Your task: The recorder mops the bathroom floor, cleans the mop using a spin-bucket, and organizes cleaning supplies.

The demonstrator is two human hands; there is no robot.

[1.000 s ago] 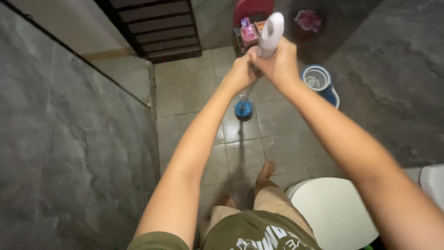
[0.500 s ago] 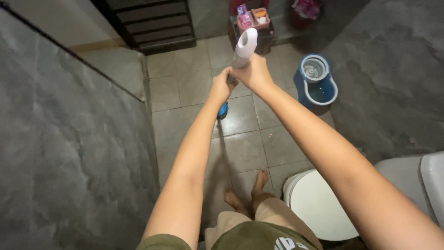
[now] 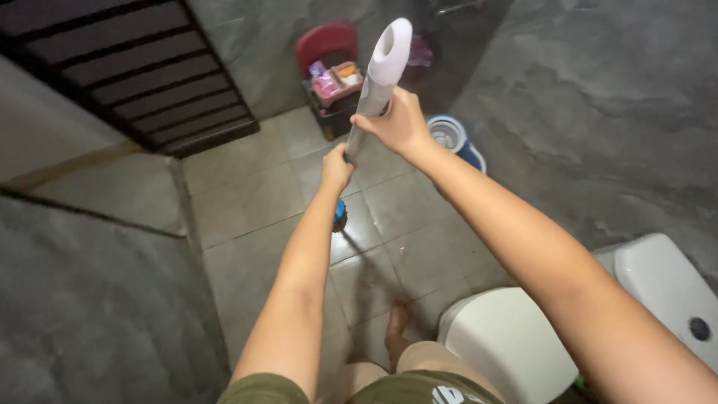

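While both fists clamp the mop handle [image 3: 372, 90], right hand [image 3: 399, 123] sits above left hand [image 3: 336, 167], bucket [image 3: 455, 139] beyond.

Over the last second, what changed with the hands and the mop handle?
The white-topped grey mop handle tilted so its top stands higher in view. The left hand slid lower down the shaft, away from the right hand. Both hands still grip it; the blue mop head stays on the tiled floor.
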